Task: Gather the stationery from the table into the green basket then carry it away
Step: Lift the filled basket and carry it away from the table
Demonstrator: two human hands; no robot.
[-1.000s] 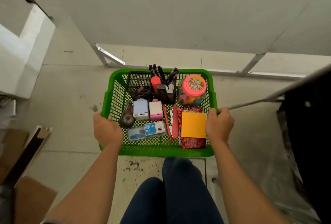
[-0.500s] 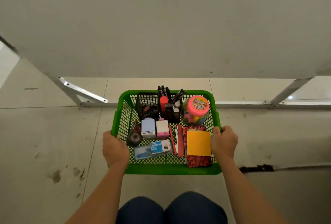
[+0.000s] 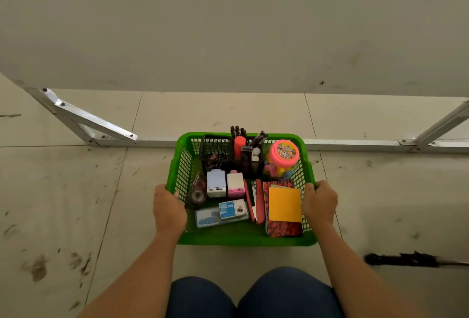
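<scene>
Green basket [image 3: 243,239] held over tiled floor, near table edge. Left hand [image 3: 169,212] gripping left rim, right hand [image 3: 319,203] gripping right rim. Inside: box [image 3: 229,209] labelled "BINDER CLIPS", orange pad [image 3: 284,204], pink-lidded jar [image 3: 283,152]; jar print unreadable.

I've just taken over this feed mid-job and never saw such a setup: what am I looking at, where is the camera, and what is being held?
There is no machine: a person works with bare hands, and the one picture comes from a wide-angle camera on their head, looking forward and down. The left hand and right hand grip the side rims of the green plastic mesh basket, holding it in front of the dark blue trouser knees, above a tiled floor. Inside lie an orange sticky-note pad on a red patterned notebook, a pink-lidded clear jar, a black mesh desk organiser with pens, and a blue-labelled box of binder clips. The grey flat surface ahead looks like the tabletop.
</scene>
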